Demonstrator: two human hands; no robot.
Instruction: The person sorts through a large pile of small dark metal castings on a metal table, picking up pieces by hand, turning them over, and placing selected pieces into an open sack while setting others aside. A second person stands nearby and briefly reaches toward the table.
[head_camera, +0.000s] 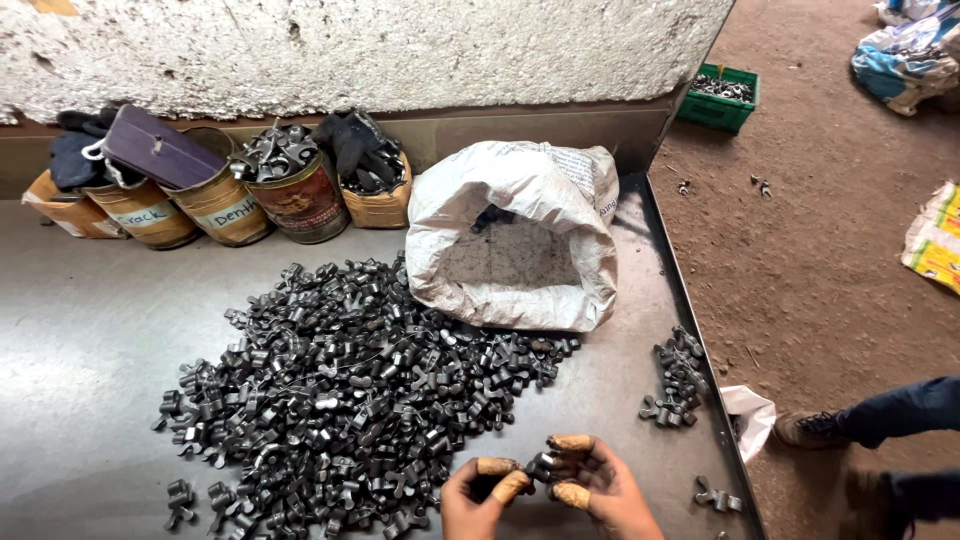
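At the bottom centre, my left hand (482, 500) and my right hand (598, 485) meet over the metal table (80, 340). Both have tan tape wrapped on the fingertips. Together they pinch a small dark metal part (541, 465) between thumbs and fingers. Just left of my hands spreads a big pile of the same dark forged metal parts (340, 380). A smaller group of these parts (678, 380) lies near the table's right edge, and a single part (716, 494) rests close to my right hand.
An open white sack (520, 235) sits behind the pile. Several tins (225, 200) holding parts, gloves and a dark wallet line the back wall. A green crate (720, 98) stands on the dirt floor. Another person's shoe and leg (860, 420) are at the right.
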